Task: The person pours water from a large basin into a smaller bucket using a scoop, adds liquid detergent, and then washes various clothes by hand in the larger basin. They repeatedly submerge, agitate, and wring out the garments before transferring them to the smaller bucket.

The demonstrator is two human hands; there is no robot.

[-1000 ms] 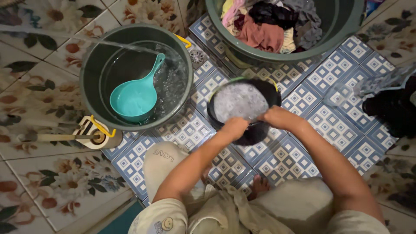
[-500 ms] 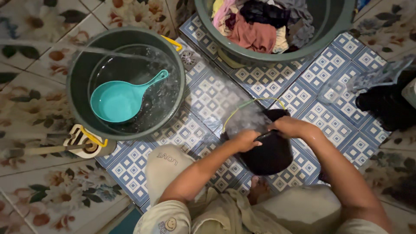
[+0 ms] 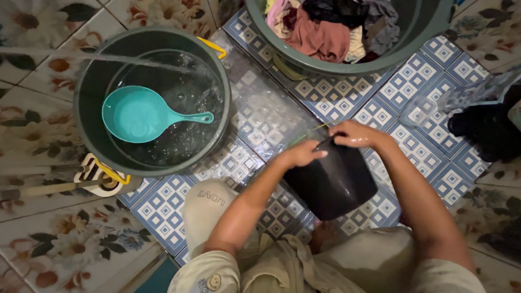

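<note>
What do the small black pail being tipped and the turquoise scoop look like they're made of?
Black pail: probably moulded plastic with a dull, slightly speckled skin and a thin wire bail; both hands grip its rim. Turquoise scoop: smooth, glossy one-piece plastic, by its even colour, and it seems to float in the green bucket.

Black bucket (image 3: pixel 332 183) tipped far over, mouth away, above tiled floor.

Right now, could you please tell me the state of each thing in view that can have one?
Black bucket: tipped away, gripped at its rim by left hand and right hand.
Green bucket: upright, holding water, a stream pouring in.
Teal dipper: floating in it.
Green tub: filled with clothes.
Floor tiles: wet.
</note>
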